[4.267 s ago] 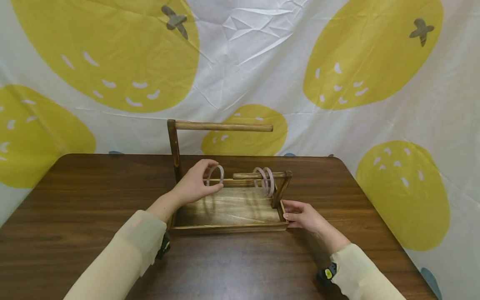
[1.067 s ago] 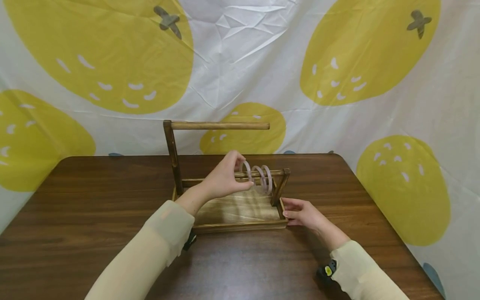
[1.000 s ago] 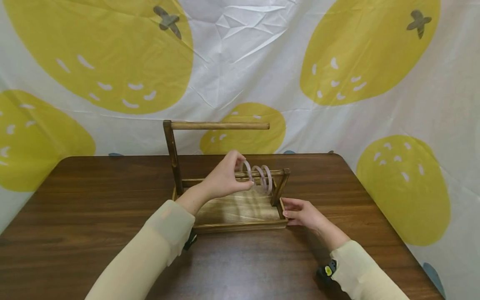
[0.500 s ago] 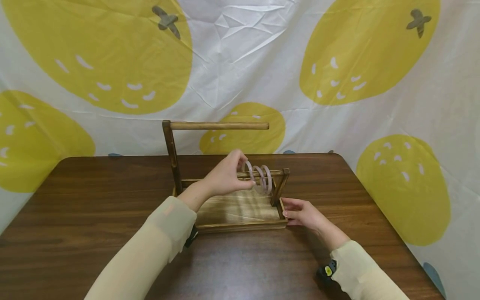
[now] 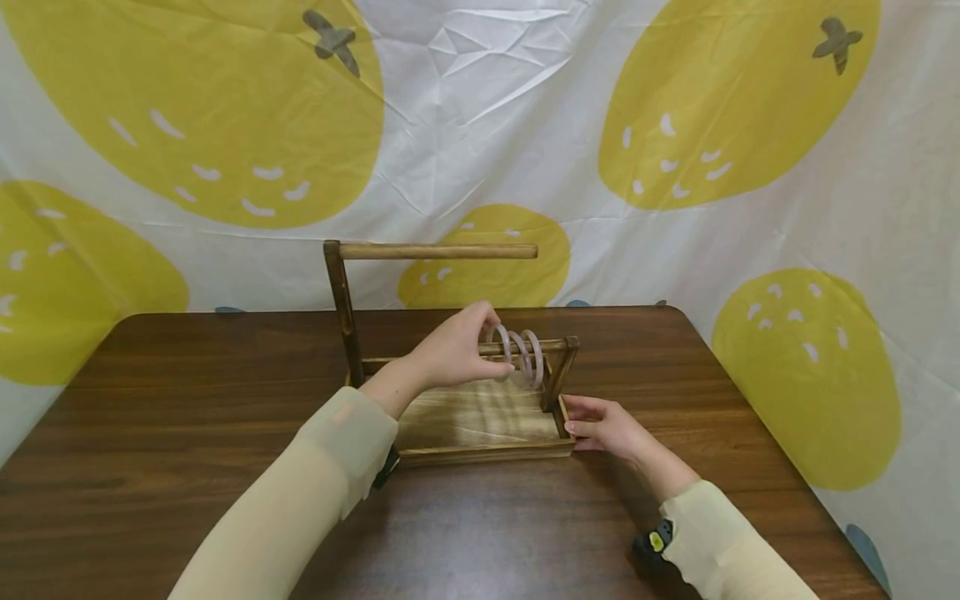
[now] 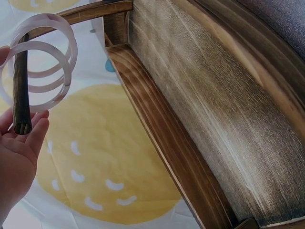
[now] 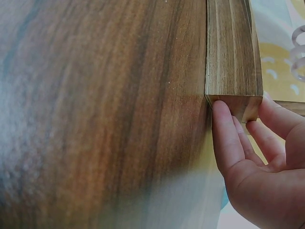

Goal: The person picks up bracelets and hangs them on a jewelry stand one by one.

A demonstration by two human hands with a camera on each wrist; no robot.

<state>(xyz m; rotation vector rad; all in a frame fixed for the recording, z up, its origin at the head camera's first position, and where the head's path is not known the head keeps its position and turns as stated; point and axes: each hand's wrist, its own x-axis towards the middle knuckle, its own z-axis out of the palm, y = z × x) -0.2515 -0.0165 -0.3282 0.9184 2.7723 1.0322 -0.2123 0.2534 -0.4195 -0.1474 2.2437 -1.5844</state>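
Observation:
My left hand point(image 5: 453, 348) pinches a pale lilac bangle point(image 5: 506, 342) between thumb and fingertips. In the left wrist view that bangle point(image 6: 68, 76) encircles the dark lower rod point(image 6: 21, 90), whose free end points toward the palm. Two similar bangles point(image 5: 538, 358) hang farther along the rod, close to its upright post point(image 5: 561, 375). The rod belongs to a brown wooden stand with a shallow tray base point(image 5: 487, 452). At the tray's right end, my right hand point(image 5: 611, 429) grips the short end wall, and its fingers point(image 7: 228, 133) press the outer face in the right wrist view.
A taller bare rod point(image 5: 442, 251) juts rightward from the post point(image 5: 343, 308) at the stand's left. The stand sits on a dark wood table point(image 5: 187, 433). Behind the table hangs a white cloth point(image 5: 480, 125) printed with large yellow fruit.
My left hand has carried its bangle rightward from left of the lower rod's free end onto the rod, edging toward the other two bangles. The right hand has stayed at the tray's end.

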